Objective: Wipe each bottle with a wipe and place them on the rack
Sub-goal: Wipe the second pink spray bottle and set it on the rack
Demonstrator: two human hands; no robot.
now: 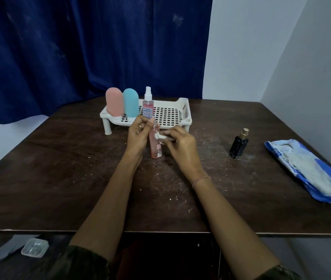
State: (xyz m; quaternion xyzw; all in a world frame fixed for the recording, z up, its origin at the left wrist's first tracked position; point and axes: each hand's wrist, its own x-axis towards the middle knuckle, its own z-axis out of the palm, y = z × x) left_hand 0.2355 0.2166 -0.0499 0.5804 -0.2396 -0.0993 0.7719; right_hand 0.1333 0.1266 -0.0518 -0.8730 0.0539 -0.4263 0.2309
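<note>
Dark scuffed table (59, 178) is carrying everything. Standing upright on it, a pink bottle (155, 147) is sitting between the two hands: the left hand (138, 134) is pinching its top, and the right hand (180, 146) is pressing a white wipe (161, 136) against its side. Just beyond the hands, a rack (172, 116) is holding three bottles. Well right of the right hand, a black bottle (238, 147) and a wipe pack (306, 168) are lying apart.

Head-worn wide view, facing forward and down.
Looks close over a dark table (59, 178) toward a blue curtain (80, 47).
</note>
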